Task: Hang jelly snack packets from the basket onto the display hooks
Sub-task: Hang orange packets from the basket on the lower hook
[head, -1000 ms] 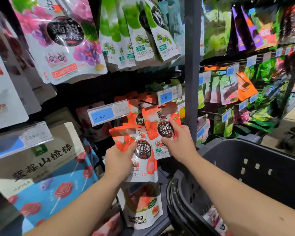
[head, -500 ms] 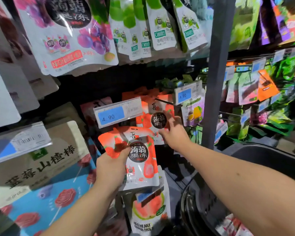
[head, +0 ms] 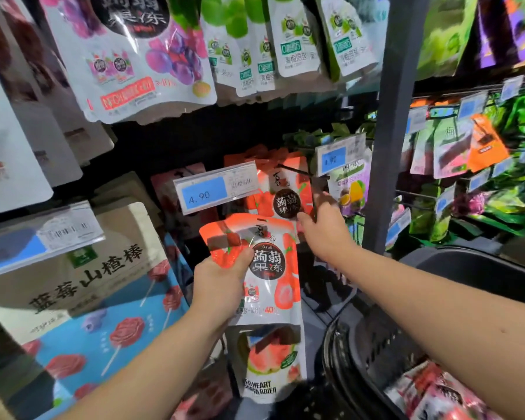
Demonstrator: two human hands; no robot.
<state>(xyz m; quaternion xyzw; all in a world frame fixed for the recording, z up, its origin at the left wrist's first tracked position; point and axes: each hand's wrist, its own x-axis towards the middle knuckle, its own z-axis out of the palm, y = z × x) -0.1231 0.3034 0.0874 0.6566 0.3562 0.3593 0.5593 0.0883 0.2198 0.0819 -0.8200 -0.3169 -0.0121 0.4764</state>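
The head view looks at a snack display close up. The left hand (head: 222, 280) grasps a red strawberry jelly packet (head: 270, 268) by its left edge, thumb across the front, and holds it upright in front of the lower rack, just below a blue price tag (head: 215, 189) reading 4.90. Behind and above it a second jelly packet of the same kind (head: 285, 192) hangs on a dark display hook (head: 297, 171). The right hand (head: 325, 225) reaches to this hung packet, thumb at its lower right edge and fingers up beside its right side; whether it pinches the packet or only touches it I cannot tell. At the near right sits the dark basket (head: 373, 344), with more red packets (head: 431, 389) lying in it. A grey upright post (head: 394, 116) stands to the right of the hook, purple grape packets (head: 134, 56) hang above, and a guava packet (head: 270, 359) hangs below the held one.
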